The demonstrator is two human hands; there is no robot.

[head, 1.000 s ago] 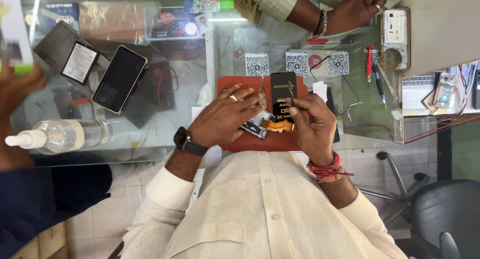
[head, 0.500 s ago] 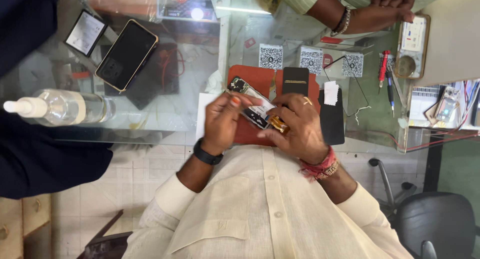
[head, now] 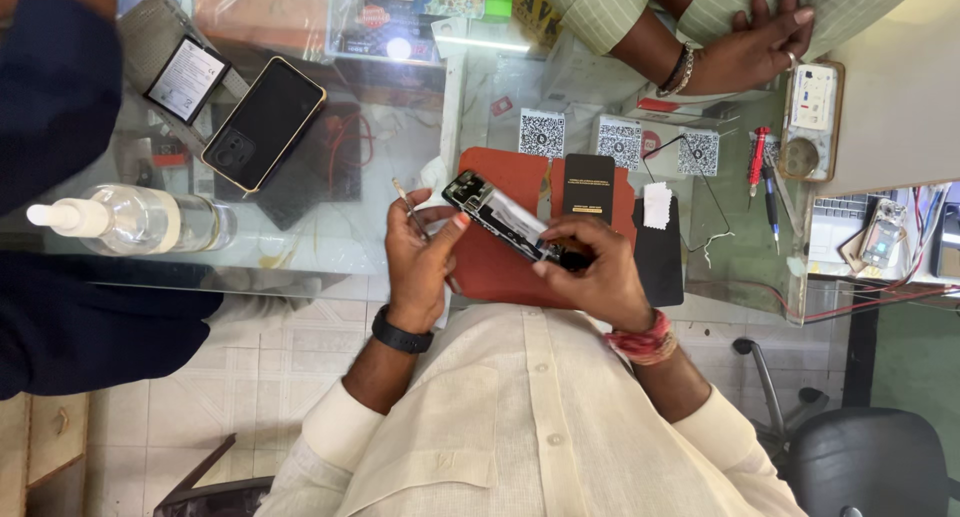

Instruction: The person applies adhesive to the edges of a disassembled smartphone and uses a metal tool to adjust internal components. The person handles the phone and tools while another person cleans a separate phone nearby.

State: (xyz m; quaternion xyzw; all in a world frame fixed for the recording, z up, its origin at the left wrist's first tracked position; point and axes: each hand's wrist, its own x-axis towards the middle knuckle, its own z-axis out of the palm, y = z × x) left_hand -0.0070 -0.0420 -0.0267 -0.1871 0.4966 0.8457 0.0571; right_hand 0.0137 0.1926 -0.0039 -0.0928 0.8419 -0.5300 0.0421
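Note:
Both my hands hold an opened phone with its insides showing, tilted above a red mat on the glass counter. My left hand, with a black watch on the wrist, pinches the phone's upper left end and also holds a thin metal tool that sticks up between the fingers. My right hand, with red thread at the wrist, grips the phone's lower right end. A black rectangular panel lies on the mat just beyond my right hand.
A black phone with a gold rim and a clear bottle lie at left by a dark blue sleeve. Another person's hand rests at the top. Screwdrivers lie at right; a black chair stands below.
My left hand has slid from the phone's middle to its upper left end, and the thin tool now shows between its fingers. The phone is raised a little further left.

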